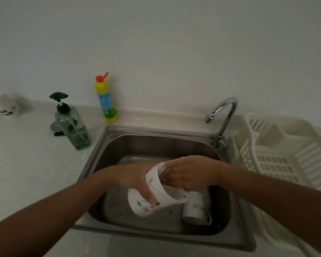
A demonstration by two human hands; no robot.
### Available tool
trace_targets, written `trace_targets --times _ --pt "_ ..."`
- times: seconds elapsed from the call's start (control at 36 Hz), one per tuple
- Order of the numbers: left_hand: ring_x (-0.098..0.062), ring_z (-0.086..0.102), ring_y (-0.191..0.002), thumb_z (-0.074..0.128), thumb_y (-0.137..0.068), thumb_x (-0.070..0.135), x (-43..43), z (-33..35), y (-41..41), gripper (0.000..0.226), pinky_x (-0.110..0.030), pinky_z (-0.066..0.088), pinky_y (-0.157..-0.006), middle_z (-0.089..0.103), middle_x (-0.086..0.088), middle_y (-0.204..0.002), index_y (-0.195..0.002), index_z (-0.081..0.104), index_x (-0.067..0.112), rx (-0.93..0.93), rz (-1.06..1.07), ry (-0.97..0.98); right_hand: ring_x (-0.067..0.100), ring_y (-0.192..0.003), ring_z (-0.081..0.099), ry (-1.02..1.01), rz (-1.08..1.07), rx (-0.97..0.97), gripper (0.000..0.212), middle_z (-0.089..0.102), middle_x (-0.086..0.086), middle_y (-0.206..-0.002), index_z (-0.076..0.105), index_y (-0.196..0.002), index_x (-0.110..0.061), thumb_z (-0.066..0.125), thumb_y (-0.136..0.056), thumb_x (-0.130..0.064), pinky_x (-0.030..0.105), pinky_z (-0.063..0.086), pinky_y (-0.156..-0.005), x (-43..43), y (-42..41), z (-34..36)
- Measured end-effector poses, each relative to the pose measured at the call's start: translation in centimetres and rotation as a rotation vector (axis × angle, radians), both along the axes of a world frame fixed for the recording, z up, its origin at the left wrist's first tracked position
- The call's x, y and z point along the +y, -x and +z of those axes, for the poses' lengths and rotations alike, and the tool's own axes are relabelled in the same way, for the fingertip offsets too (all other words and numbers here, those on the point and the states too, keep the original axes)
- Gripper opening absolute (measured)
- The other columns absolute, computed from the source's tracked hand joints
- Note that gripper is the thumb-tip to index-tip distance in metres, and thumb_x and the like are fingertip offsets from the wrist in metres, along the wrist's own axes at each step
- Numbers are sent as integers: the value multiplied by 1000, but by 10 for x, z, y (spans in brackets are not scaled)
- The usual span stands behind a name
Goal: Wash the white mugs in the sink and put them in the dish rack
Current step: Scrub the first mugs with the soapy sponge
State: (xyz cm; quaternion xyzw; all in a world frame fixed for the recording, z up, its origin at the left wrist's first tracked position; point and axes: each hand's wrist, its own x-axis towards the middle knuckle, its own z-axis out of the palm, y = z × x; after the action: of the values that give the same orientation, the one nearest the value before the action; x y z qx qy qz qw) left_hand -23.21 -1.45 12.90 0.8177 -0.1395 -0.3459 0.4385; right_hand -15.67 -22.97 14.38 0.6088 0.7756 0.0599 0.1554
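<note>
Both hands over the steel sink (107,145), working one white mug (163,190). Left hand (137,179) wrapped around its outer wall, fingers (150,196) pressed down the side. Right hand (189,173) at the mug's mouth, fingertips tucked inside the rim; closed or spread in there, cannot tell. Mug tilted, mouth toward the back of the basin, faint floral print on its wall.

Below it, a second white mug (139,206) lying on the basin floor, pink and green flower motif facing up. A third mug (195,210) to the right on the basin floor, handle toward the front, rows of small dark characters on its side, too small to read.

Basin brushed metal, rounded corners, raised rim, free floor behind and left of the mugs. Curved chrome faucet (222,115) at the back right corner, spout turned left, clear of the hands.

Dish rack (285,145) of cream plastic, slatted, just right of the sink rim, holding nothing visible.

Pale speckled counter (26,164) on the left. Clear pump dispenser (72,127) with dark green head and greenish liquid near the sink's back left corner. Yellow squeeze bottle (106,98) with red flip cap and blue-green label against the wall, print unreadable. Blurred white packet (6,106) with dark characters at far left.
</note>
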Motion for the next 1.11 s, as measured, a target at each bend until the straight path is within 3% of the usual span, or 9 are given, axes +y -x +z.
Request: trace_targets --times 0.11,0.28,0.36,0.56,0.67,0.78,0.89,1.03,1.11 --pt "-24 59 -123 78 -74 -6 4 5 10 71 -44 53 -101 63 -11 -128 -136 47 10 -19 4 129 17 -127 54 -75 18 -86 43 63 3 -131 65 -125 -13 71 -82 -15 34 21 -119 2 1 4" --pt "-8 59 -122 95 -56 12 12 -5 6 98 -29 55 -94 61 15 -129 -136 45 40 -333 175 95 13 -107 67 -129 -450 113 68 72 0 -113 76 -106 -17 96 -41 -21 26 44 -100 4 27 -16" --pt "-3 54 -125 97 -49 34 14 -14 7 107 -29 52 -99 56 23 -132 -136 39 56 -503 268 36 23 -109 64 -106 -786 460 49 68 8 -117 69 -116 -11 82 -69 -14 36 52 -96 19 53 -18" --pt "1 40 -135 91 -51 54 7 -42 14 109 -37 40 -112 43 24 -146 -144 36 44 -801 398 -69 21 -90 68 -580 -1436 1969 38 69 9 -97 65 -110 -10 38 -93 12 29 57 -71 35 68 -6" --pt "10 34 -136 76 -58 72 -6 -41 18 102 -24 32 -115 31 42 -145 -142 19 66 -867 365 -22 22 -83 60 -583 -1545 2226 33 61 10 -93 54 -107 -11 38 -93 14 30 52 -65 37 73 4" --pt "-6 43 -134 78 -60 68 -9 -43 16 102 -43 40 -110 38 30 -144 -145 21 58 -930 298 -96 31 -114 58 -566 -1607 2000 41 60 17 -123 53 -130 -1 46 -92 9 34 52 -87 35 74 -3" --pt "-8 45 -133 86 -60 60 5 -42 13 102 -45 43 -108 46 16 -145 -146 40 32 -941 318 -84 7 -90 61 -488 -1324 1465 31 65 -2 -98 62 -121 -10 56 -91 -5 13 50 -72 23 79 -3" --pt "-6 43 -133 83 -58 65 15 -37 13 104 -42 41 -109 45 14 -144 -145 37 32 -1008 298 -166 35 -120 53 -267 -878 645 45 58 14 -130 58 -131 -6 56 -87 0 47 43 -98 6 78 -12" --pt "-6 43 -132 81 -61 67 16 -34 13 103 -37 36 -111 47 11 -144 -146 36 30 -1078 250 -236 27 -127 49 -290 -960 844 48 53 8 -137 52 -138 -13 48 -93 2 37 38 -105 12 82 -6"
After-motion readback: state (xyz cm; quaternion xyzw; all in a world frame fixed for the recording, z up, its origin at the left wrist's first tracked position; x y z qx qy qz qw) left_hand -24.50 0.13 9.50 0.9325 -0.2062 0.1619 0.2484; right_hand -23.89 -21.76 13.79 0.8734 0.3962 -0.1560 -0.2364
